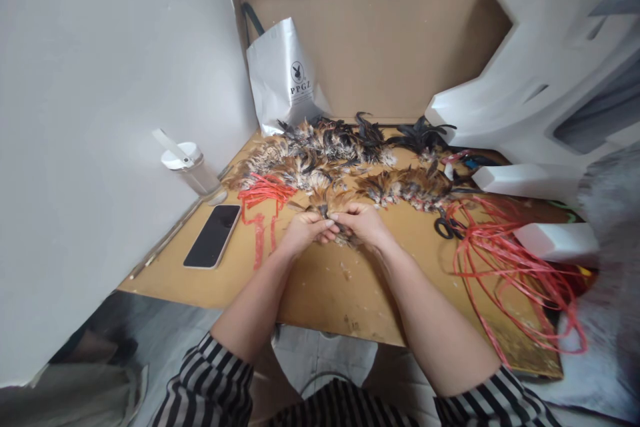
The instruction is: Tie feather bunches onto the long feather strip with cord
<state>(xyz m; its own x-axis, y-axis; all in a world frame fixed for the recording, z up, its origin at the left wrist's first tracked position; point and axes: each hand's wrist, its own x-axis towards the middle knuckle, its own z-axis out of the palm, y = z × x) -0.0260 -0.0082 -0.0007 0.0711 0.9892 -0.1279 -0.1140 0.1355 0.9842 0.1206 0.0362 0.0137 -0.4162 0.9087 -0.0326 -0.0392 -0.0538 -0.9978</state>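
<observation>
We look down at two bare hands close together over a yellowish-brown table (pixel 330 300), pinching one small bunch of feathers (pixel 333 199). The left hand (pixel 306 230) has thumb and fingertips closed on it, and the right hand (pixel 364 223) grips it from the other side, their thumbs almost meeting. The bunch is near the middle of the table, tan tips pointing away from us. We judge the step in hand to be gathering or straightening these feathers; a next move seems to call for a firm pinch that keeps the lower ends together. Beyond lie rows of brown and black feathers (pixel 407 188). To the left are flat red strips (pixel 265 190), a dark-screened phone (pixel 212 236) and a lidded cup (pixel 193 170); to the right, black-handled scissors (pixel 436 227) beside tangled red strands (pixel 500 260). A silver bag (pixel 280 73) stands at the back against a brown board (pixel 390 40). A pale wall (pixel 100 80) closes the left side, and a white plastic piece (pixel 500 93) leans in from the right.
</observation>
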